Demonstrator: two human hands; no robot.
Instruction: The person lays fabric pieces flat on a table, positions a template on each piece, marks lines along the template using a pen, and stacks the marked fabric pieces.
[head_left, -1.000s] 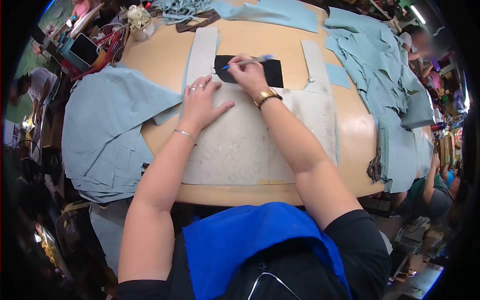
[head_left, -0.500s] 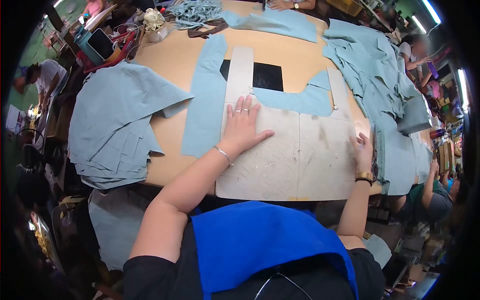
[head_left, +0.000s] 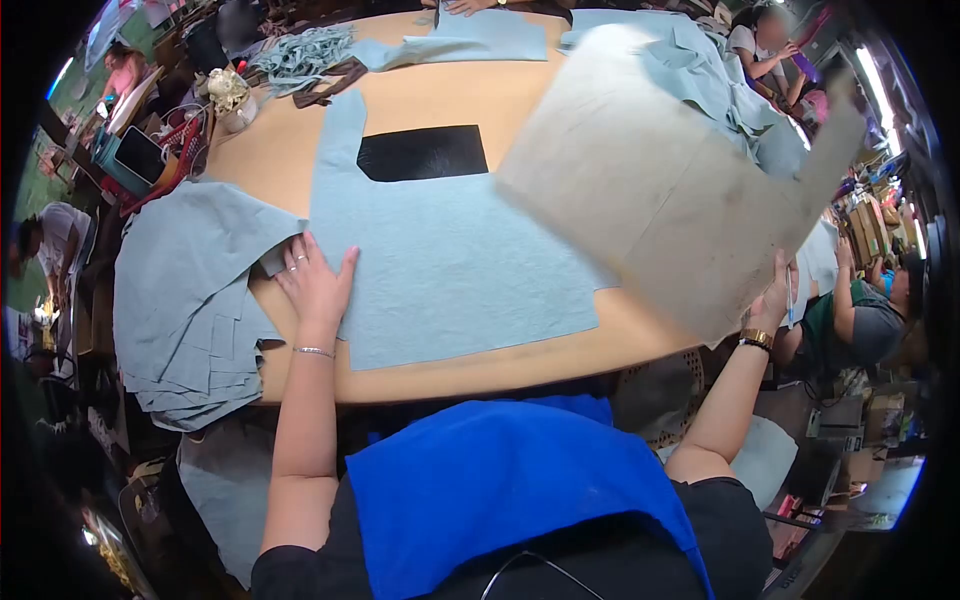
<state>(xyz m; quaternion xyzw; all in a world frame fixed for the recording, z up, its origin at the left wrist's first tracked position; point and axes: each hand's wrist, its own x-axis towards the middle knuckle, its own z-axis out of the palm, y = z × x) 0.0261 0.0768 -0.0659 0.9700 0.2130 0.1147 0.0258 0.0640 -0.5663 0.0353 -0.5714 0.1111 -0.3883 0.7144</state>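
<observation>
A stiff off-white pattern board (head_left: 640,180), with long arms and a drawn line across it, is tilted up off the table on the right. My right hand (head_left: 772,298) grips its near right edge; a thin pale stick shows beside those fingers, too small to name. Flat on the table lies a light blue cloth piece (head_left: 460,265) with a notch at its far side. My left hand (head_left: 320,285) rests with fingers spread at the left edge of that piece. Its fingertips touch or nearly touch the pile of blue cloth pieces (head_left: 190,290); I cannot tell which.
A black rectangle (head_left: 425,152) shows in the cloth's notch on the tan table (head_left: 480,370). Blue scraps (head_left: 305,55), a brown strip (head_left: 330,85) and a figurine pot (head_left: 230,100) stand far left. More blue cloth (head_left: 700,70) lies behind the board. Co-workers sit around.
The pattern board has been lifted off the blue cloth and swung up to the right in my right hand. My left hand has left the board and moved left to the cloth's edge.
</observation>
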